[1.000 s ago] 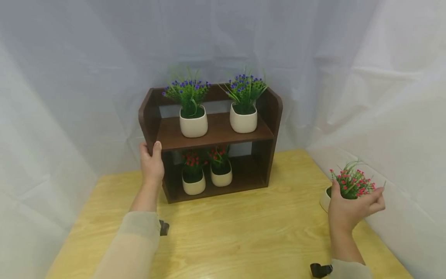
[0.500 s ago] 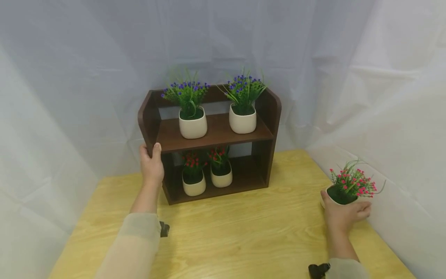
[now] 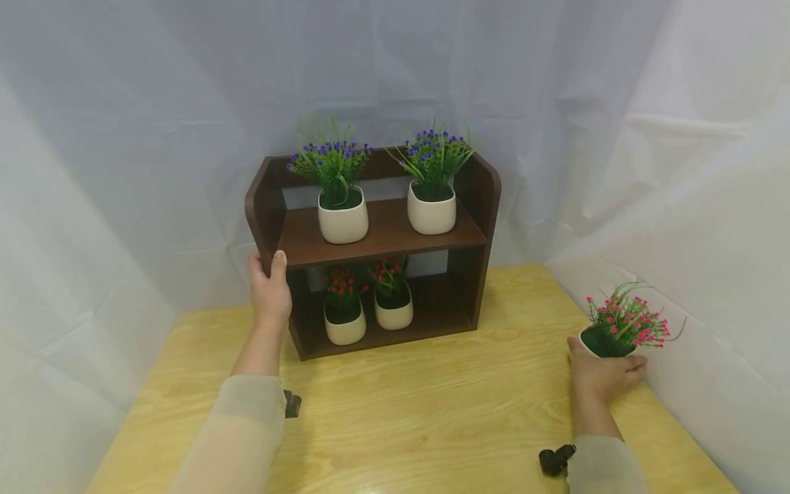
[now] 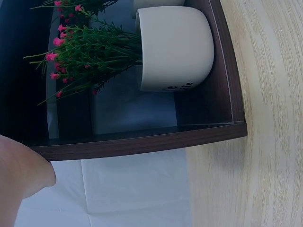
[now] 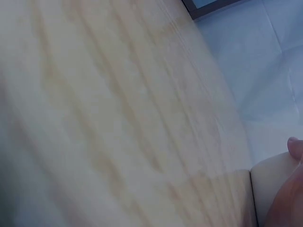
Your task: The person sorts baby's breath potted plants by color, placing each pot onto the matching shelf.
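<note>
A dark brown two-tier wooden shelf (image 3: 389, 230) stands at the back of the table. My left hand (image 3: 270, 298) grips its left side panel, thumb in front and the other fingers hidden behind. At the table's right edge, my right hand (image 3: 597, 377) holds a white pot of pink flowers (image 3: 629, 326), thumb at its left side and fingers round the front and right. In the right wrist view the pot's white side (image 5: 271, 178) shows down at the table surface, partly covered by the hand. The right palm hides most of the pot from the head camera.
Two white pots with purple flowers, a left one (image 3: 343, 223) and a right one (image 3: 432, 214), stand on the upper tier. Below, two pots with red flowers (image 3: 344, 331) sit toward the left. White sheeting (image 3: 697, 206) hangs behind and beside the wooden table (image 3: 420, 418).
My right hand has come down from over the flowers to the pot and now holds it round the side. The left hand stays on the shelf's panel.
</note>
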Motion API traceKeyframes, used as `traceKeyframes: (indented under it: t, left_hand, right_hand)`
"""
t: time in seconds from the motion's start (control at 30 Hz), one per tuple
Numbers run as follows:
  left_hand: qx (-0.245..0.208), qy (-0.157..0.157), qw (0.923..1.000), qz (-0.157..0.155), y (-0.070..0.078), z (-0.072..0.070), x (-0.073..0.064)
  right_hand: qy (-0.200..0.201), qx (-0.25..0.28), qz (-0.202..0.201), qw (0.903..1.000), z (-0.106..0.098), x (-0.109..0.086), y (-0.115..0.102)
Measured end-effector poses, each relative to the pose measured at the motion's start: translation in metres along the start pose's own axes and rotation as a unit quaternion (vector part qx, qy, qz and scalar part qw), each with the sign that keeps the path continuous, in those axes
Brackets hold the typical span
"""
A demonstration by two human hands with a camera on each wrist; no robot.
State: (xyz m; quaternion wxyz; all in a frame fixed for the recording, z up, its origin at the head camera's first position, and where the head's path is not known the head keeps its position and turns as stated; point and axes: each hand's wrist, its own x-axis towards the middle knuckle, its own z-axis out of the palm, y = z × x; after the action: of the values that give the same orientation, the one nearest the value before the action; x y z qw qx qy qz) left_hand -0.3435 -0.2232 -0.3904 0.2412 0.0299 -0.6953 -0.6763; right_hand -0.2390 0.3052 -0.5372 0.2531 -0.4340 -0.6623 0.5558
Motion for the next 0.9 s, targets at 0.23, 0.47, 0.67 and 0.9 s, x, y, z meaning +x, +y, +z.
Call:
traceKeyframes:
  t: [0.23,0.47,0.67,0.9]
  left_hand:
    - [0.005,0.006,1.0,0.001,0.0,0.0,0.001]
    - [0.005,0.008,1.0,0.001,-0.001,0.001,0.001]
    - [0.0,0.005,1.0,0.003,-0.001,0.0,0.001]
    - [-0.008,0.0,1.0,0.004,-0.002,-0.001,0.002]
  right_hand:
    - [0.004,0.025,-0.013,0.9996,0.007,-0.001,-0.003]
    - [-0.011,-0.006,-0.078,0.9968,0.021,-0.004,-0.004]
    - [-0.052,-0.005,-0.12,0.9914,0.031,-0.013,-0.008]
    - [-0.119,0.046,-0.131,0.9831,0.039,-0.029,-0.016]
